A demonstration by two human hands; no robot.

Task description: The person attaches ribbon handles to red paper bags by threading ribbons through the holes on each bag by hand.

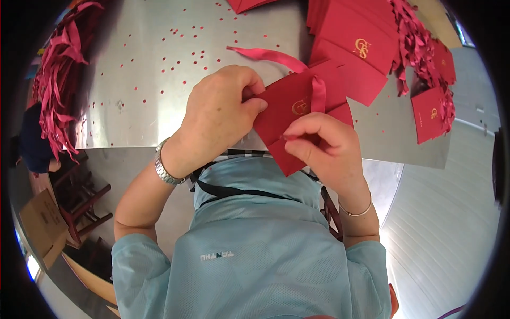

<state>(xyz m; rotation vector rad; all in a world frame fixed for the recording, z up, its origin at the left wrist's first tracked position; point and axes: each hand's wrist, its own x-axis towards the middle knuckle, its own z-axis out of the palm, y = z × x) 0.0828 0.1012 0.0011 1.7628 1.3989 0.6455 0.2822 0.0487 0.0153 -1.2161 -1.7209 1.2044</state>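
A small flat red paper bag point(282, 110) with a gold emblem is tilted between my hands at the table's near edge. My left hand point(220, 109) is closed at its left edge, thumb and bent forefinger together; the other fingertips are hidden. On the right, my right hand point(332, 151) pinches the tip of a red ribbon point(319, 93), which loops down over the bag's front. Another length of ribbon point(268, 55) stretches out to the left beyond the bag, over the table.
Stacked red bags point(353, 42) overlap on the metal table point(138, 48) at the far right. Ribbon bunches point(58, 80) hang over its left side, with more ribbons point(417, 48) at the right. Small red paper dots are scattered about. A cardboard box point(45, 223) and wooden stool point(87, 207) stand lower left.
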